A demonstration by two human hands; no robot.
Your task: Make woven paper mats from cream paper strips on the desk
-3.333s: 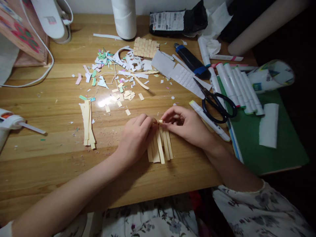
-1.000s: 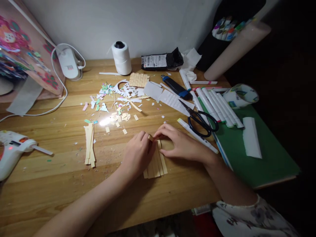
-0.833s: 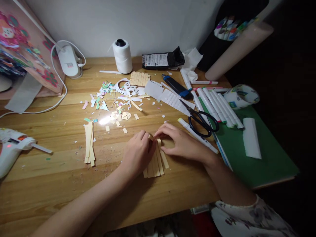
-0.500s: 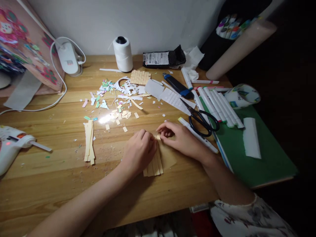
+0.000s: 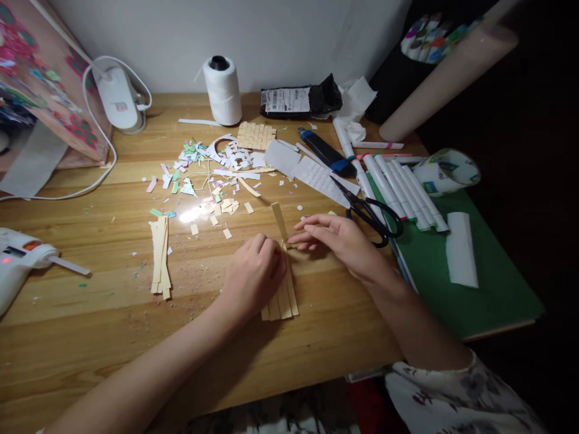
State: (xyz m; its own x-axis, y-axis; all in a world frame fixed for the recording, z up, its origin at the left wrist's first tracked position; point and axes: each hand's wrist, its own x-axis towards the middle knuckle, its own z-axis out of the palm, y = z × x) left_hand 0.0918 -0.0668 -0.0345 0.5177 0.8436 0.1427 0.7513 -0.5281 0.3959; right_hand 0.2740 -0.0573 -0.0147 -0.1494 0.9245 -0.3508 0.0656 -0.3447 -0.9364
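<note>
Cream paper strips (image 5: 281, 304) lie side by side near the table's front, fanning slightly toward me. My left hand (image 5: 256, 271) is closed over their far end and hides where they meet. One cream strip (image 5: 279, 220) sticks up and away beyond my left fingers. Just right of it is my right hand (image 5: 323, 235), its fingers stretched out and apart, tips close to the base of that strip. Whether they touch it I cannot tell. A small pile of loose cream strips (image 5: 160, 259) lies to the left.
Black-handled scissors (image 5: 368, 214) and several white markers (image 5: 404, 190) lie right, by a green board (image 5: 497, 283). Paper scraps (image 5: 226, 160), a woven paper square (image 5: 256, 136) and a thread cone (image 5: 222, 90) are farther back. A glue gun (image 5: 22, 259) is at left.
One strip now stands up beyond my left hand. My right fingers have straightened from a curled pinch near the strips. My left hand keeps its hold. The view has shifted slightly.
</note>
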